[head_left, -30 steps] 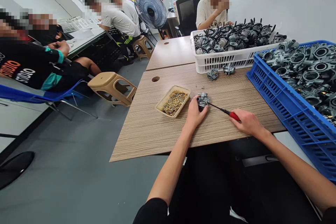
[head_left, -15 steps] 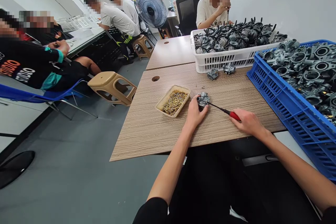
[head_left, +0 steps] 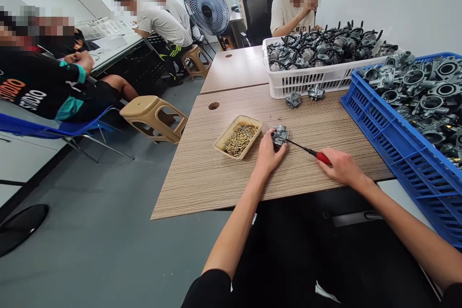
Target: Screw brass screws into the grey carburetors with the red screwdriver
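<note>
My left hand (head_left: 269,155) grips a small grey metal carburetor (head_left: 280,135) against the wood-grain table. In my right hand (head_left: 341,166) is a screwdriver (head_left: 322,157) with a red handle and a long dark shaft. Its tip meets the right side of the carburetor; the exact contact point is too small to make out. Just left of my left hand stands a cream tub (head_left: 221,146) filled with small brass-coloured screws or jets. A couple of tiny loose parts (head_left: 279,118) lie beyond the carburetor.
Two more carburetors (head_left: 293,100) sit before a white basket (head_left: 276,87) heaped with carburetors bearing black hoses. At right, a blue crate (head_left: 400,142) is full of carburetor bodies. The table (head_left: 195,178) ends at my left. Beyond are a stool (head_left: 144,108), a fan (head_left: 206,9) and several people.
The view has shifted very slightly. Both hands, the carburetor and the screwdriver keep nearly the same positions.
</note>
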Tool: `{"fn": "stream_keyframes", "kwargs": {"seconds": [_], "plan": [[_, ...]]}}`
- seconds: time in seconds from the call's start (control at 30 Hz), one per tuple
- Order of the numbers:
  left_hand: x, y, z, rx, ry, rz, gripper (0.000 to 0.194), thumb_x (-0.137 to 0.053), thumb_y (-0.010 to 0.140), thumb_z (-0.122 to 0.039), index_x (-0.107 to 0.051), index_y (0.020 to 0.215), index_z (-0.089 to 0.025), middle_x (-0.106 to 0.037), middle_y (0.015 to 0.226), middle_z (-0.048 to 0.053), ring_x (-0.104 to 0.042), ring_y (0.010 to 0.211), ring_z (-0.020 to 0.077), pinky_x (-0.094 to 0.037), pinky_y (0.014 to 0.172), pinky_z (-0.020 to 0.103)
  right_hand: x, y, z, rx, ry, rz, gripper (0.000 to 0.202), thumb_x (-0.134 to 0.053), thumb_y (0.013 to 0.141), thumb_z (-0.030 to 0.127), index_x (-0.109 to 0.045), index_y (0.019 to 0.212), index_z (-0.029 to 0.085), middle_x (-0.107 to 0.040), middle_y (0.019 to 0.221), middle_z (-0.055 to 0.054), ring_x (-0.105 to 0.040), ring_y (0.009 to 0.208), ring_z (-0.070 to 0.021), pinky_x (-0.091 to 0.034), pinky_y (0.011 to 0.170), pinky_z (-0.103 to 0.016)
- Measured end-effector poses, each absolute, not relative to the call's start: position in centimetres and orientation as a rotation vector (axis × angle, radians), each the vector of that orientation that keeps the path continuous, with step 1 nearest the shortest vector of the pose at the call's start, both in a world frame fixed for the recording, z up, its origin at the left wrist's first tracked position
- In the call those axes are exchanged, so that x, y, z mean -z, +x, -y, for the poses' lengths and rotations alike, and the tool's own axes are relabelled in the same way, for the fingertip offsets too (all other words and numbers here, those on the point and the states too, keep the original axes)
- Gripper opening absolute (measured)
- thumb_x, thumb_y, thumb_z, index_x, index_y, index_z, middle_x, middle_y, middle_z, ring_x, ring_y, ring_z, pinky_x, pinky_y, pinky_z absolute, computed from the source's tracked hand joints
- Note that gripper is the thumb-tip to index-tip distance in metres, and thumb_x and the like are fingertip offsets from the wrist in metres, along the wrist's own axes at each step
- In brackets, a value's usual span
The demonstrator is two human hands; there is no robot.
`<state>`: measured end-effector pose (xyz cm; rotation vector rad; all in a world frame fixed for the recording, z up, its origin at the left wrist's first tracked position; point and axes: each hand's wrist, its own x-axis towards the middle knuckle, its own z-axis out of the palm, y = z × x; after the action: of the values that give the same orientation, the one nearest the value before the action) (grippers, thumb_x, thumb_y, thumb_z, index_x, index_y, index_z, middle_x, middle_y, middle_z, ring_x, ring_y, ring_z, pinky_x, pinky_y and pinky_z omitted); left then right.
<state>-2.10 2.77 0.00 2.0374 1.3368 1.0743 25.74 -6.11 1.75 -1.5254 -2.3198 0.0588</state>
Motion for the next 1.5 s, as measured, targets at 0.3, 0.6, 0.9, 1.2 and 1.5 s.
{"fn": "stream_keyframes", "kwargs": {"seconds": [0.3, 0.6, 0.9, 1.2, 1.5], "plan": [[0.2, -2.09, -2.84, -1.078, 2.036, -1.341, 0.058, -0.07, 0.093, -0.033, -0.044, 0.143, -0.02, -0.063, 0.141, 0.017, -0.06, 0.133, 0.032, -0.047, 0.117, 0.05, -1.8, 25.69, 6.09, -0.053, -1.535, 2.32, 0.021, -0.052, 0.107, 0.039, -0.063, 0.102, 0.022, -0.072, 0.09, -0.007, -0.067, 0.079, -0.0234, -0.044, 0.072, -0.033], [0.2, -2.1, -2.82, -1.063, 2.031, -1.351, 0.06, -0.07, 0.093, -0.033, -0.044, 0.145, -0.02, -0.062, 0.142, 0.018, -0.06, 0.134, 0.0318, -0.047, 0.118, 0.05, -1.94, 25.64, 6.06, -0.08, -1.541, 2.316, 0.021, -0.051, 0.106, 0.038, -0.064, 0.103, 0.022, -0.073, 0.091, -0.007, -0.068, 0.081, -0.0244, -0.046, 0.073, -0.034], [0.0, -2.23, -2.8, -1.054, 2.041, -1.329, 0.059, -0.07, 0.092, -0.032, -0.044, 0.144, -0.019, -0.062, 0.144, 0.018, -0.059, 0.135, 0.0326, -0.046, 0.118, 0.051, -2.09, 25.57, 6.08, -0.059, -1.543, 2.315, 0.021, -0.052, 0.106, 0.038, -0.064, 0.105, 0.021, -0.073, 0.091, -0.007, -0.068, 0.081, -0.0239, -0.045, 0.071, -0.033], [0.11, -2.15, -2.73, -1.063, 2.044, -1.333, 0.059, -0.07, 0.093, -0.032, -0.044, 0.144, -0.019, -0.063, 0.142, 0.018, -0.06, 0.134, 0.0321, -0.047, 0.118, 0.05, -1.78, 25.73, 6.0, -0.053, -1.543, 2.329, 0.021, -0.052, 0.106, 0.038, -0.065, 0.105, 0.021, -0.074, 0.095, -0.008, -0.069, 0.082, -0.0242, -0.046, 0.074, -0.034], [0.11, -2.2, -2.58, -1.056, 2.035, -1.33, 0.06, -0.07, 0.093, -0.032, -0.042, 0.145, -0.02, -0.061, 0.145, 0.018, -0.059, 0.136, 0.0324, -0.045, 0.12, 0.051, -1.84, 25.66, 5.97, -0.07, -1.551, 2.322, 0.021, -0.051, 0.105, 0.038, -0.064, 0.101, 0.022, -0.072, 0.09, -0.007, -0.068, 0.08, -0.0242, -0.045, 0.072, -0.034]]}}
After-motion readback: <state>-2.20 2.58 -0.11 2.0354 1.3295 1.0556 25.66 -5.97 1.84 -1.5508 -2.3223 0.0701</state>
